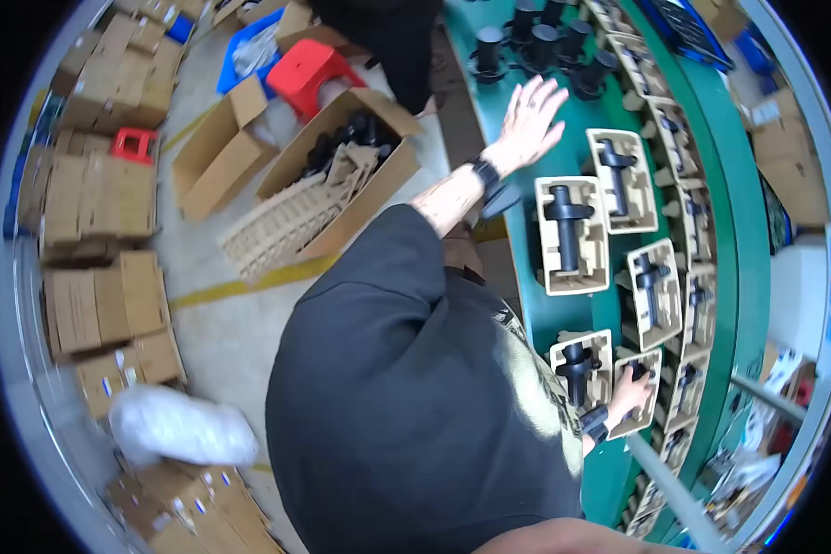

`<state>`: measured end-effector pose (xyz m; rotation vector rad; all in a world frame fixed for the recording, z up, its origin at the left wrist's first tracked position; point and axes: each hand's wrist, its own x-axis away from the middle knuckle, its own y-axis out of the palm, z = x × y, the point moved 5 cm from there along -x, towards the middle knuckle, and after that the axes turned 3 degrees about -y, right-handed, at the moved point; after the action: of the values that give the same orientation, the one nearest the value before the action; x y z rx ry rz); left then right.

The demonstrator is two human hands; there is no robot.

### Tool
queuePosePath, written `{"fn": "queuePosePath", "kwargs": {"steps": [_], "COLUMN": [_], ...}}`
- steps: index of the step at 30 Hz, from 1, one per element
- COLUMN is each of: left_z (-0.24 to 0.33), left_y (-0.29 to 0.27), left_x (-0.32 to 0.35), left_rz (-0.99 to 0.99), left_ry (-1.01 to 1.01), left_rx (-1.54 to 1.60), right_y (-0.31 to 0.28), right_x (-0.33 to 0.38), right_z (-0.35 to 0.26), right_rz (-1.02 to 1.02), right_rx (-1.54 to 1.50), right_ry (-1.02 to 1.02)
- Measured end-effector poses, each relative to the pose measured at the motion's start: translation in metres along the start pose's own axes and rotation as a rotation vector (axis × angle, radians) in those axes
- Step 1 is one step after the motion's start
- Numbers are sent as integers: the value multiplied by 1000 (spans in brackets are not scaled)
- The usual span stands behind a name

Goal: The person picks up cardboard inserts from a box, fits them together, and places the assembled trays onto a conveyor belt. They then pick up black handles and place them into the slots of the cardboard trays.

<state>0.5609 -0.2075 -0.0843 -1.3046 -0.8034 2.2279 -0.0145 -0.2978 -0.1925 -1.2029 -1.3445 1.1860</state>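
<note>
My left hand (530,120) is open, fingers spread, over the green bench. It holds nothing. Just beyond its fingertips stands a group of upright black cylindrical parts (545,46) on wider bases. My right hand (629,395) reaches into a small beige moulded tray (648,417), its fingers closed around a black part (638,369) that they mostly hide. Beside it, another beige tray (604,343) holds a black tube-shaped part with a side projection (577,369). Between my hands are more trays with similar parts, such as a large tray (577,284) and a black tube (566,231).
Along the bench's far side runs a row of filled beige trays (699,222). To my left, an open carton (342,222) holds beige trays and black parts, near a red stool (309,76). Stacked cartons (102,198) line the left. Another person (388,37) stands at the top.
</note>
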Motion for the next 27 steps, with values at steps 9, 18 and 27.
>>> {"fn": "queuePosePath", "kwargs": {"steps": [9, 18, 27], "left_z": [-195, -237, -425], "left_y": [-170, -113, -69], "left_x": [644, 596, 419], "left_rz": [-730, -927, -550], "left_ry": [-1304, -1160, -1000], "left_rx": [-46, 24, 113], "right_y": [-42, -78, -51], "right_x": [-29, 71, 264], "right_z": [-97, -320, -487], "right_rz": [235, 42, -836], "right_rx": [-110, -780, -507], "right_ry": [-156, -639, -984]}}
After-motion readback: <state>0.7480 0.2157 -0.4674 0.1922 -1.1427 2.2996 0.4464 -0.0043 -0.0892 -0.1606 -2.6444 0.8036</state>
